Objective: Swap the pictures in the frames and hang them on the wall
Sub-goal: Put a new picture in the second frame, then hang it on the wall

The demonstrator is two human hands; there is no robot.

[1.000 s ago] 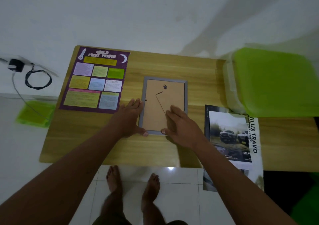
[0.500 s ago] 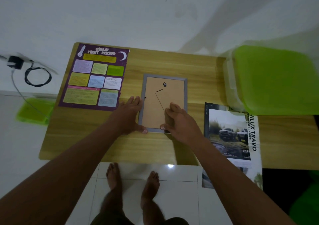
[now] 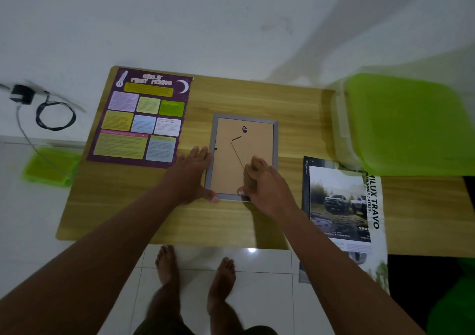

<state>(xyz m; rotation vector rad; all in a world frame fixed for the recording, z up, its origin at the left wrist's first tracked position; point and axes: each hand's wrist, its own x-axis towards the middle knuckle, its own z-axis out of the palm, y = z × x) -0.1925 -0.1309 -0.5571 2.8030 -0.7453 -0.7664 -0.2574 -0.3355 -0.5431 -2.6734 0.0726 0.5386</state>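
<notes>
At the far left, off the table, a black charger with a coiled cable is seen, and nearer than it a green tray is laid on the floor. A wooden table is spread across the middle of the view. On its far-left part a purple poster with coloured text boxes is laid flat. Just right of the poster's near corner, the left hand is laid flat on the table with its fingers straight. The fingers are set against the left rail of the picture frame and the thumb at its near-left corner, so nothing is gripped by this hand. The grey picture frame is laid face down in the middle of the table, with its brown backing board turned up. A small metal hanger is seen at the board's far end. The right hand is placed on the frame's near-right part. Its fingers are curled down onto the backing board and its thumb is set against the near rail, so that this part of the frame is pinched. Right of this hand, apart from the frame, a printed picture of trucks is laid on the table, its near end hung over the table's edge. At the far right a container with a bright green lid is stood on the table.
</notes>
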